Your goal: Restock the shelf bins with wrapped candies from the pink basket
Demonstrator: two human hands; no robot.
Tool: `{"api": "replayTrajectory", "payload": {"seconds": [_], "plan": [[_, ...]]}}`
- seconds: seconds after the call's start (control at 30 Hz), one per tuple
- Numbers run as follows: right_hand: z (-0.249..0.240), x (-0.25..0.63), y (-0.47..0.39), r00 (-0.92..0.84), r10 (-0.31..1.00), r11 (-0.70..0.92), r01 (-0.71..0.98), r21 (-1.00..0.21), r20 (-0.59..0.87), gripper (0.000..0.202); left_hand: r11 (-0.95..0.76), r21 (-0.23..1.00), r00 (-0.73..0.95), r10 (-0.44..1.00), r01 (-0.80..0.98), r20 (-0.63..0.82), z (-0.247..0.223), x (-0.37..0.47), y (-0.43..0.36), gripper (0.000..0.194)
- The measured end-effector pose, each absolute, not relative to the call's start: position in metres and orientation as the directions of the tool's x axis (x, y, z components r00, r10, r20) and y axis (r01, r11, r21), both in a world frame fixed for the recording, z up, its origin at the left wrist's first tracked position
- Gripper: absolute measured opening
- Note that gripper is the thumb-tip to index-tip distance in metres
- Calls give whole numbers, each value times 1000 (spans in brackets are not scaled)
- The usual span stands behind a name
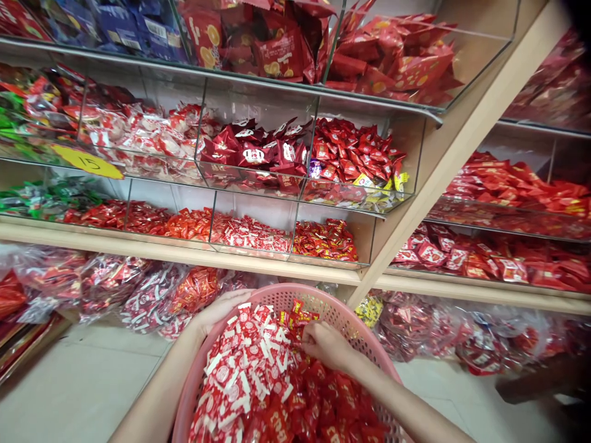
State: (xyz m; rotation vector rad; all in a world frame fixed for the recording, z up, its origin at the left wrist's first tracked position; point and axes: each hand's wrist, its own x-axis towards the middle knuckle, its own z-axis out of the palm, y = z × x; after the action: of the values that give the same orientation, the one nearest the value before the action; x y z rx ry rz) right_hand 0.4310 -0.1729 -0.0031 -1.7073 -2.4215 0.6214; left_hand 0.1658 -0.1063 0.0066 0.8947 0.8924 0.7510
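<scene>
A pink perforated basket [369,335] full of wrapped candies fills the lower middle. Red-and-white candies [240,369] lie on its left side, and darker red ones [318,403] at the front right. My left hand [224,307] is on the basket's far left rim, its fingers wrapped round the edge. Inside the basket, near its far side, my right hand [323,344] is closed beside small red and yellow candies [298,315], some of them at its fingertips.
Shelves with glass-fronted compartments [258,240] of candy rise ahead, a wooden post [457,154] between two units. A yellow tag [87,161] reads 15. Clear bags of candy [115,283] sit under the lowest shelf on the tiled floor [87,381].
</scene>
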Motion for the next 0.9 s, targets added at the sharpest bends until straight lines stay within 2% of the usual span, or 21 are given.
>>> {"api": "replayTrajectory", "payload": {"seconds": [0.1,0.2,0.27,0.43,0.53,0.6,0.7,0.8,0.9], "plan": [[10,440,-165,-353,934,283,822,-495,-51,17,428,888,439,839,-168,-321,8,167,-107,43],[21,445,-156,-246,958,287,817,-499,148,14,425,889,449,837,-170,-314,7,168,-106,41],[32,446,-148,-212,943,317,808,-497,257,19,433,883,456,833,-181,-315,4,167,-105,40],[74,451,-112,-140,854,378,829,-412,502,21,454,864,467,826,-218,-316,0,163,-103,38],[96,454,-79,-75,810,307,899,-312,581,24,458,861,466,825,-221,-319,-1,162,-102,37],[105,454,-57,-88,841,248,940,-235,534,31,452,865,467,827,-219,-313,-2,163,-102,38],[109,450,-30,-114,934,168,976,-137,338,50,447,869,465,828,-211,-313,-4,163,-100,41],[106,447,-13,-59,985,72,994,-78,164,61,445,869,467,828,-214,-310,-5,163,-99,41],[101,446,-8,-28,991,38,997,-74,132,64,451,869,465,825,-202,-320,-4,162,-99,39]]}}
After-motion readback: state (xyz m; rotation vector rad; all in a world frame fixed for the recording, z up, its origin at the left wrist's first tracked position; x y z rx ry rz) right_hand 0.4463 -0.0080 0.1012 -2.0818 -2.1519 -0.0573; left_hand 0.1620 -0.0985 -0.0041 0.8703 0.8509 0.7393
